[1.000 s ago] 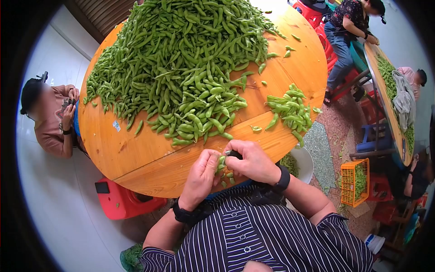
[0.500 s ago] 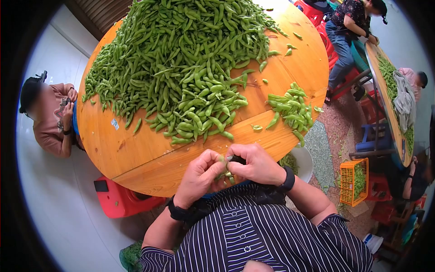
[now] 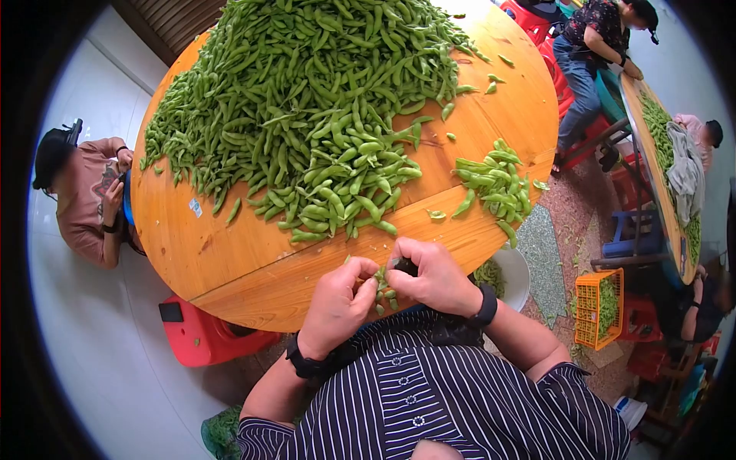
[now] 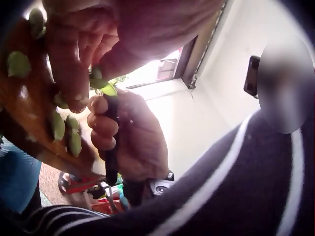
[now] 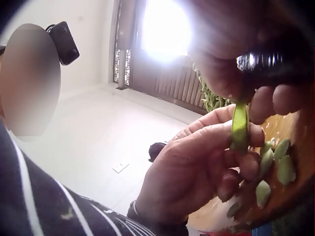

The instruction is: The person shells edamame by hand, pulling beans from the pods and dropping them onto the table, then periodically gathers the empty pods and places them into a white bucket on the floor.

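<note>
The left hand (image 3: 335,305) pinches a green pod (image 5: 239,127) between thumb and fingers, close to the table's near edge. Curled round a black-handled tool (image 4: 112,142), the right hand (image 3: 435,282) meets the pod's upper end, as the right wrist view shows; the tool's tip is hidden. Several loose green pieces (image 5: 286,169) lie on the wood below the fingers. A large heap of pods (image 3: 307,100) covers the back of the round table (image 3: 253,287).
A smaller pod pile (image 3: 494,184) sits at the table's right side, above a white basin (image 3: 515,280). A red stool (image 3: 199,337) stands at left, an orange crate (image 3: 589,310) on the floor at right. Other people sit at the left and at a second table.
The left hand has shifted slightly down and left from the right hand, leaving the green pod between them more visible than half a second ago. The right hand keeps its tool.
</note>
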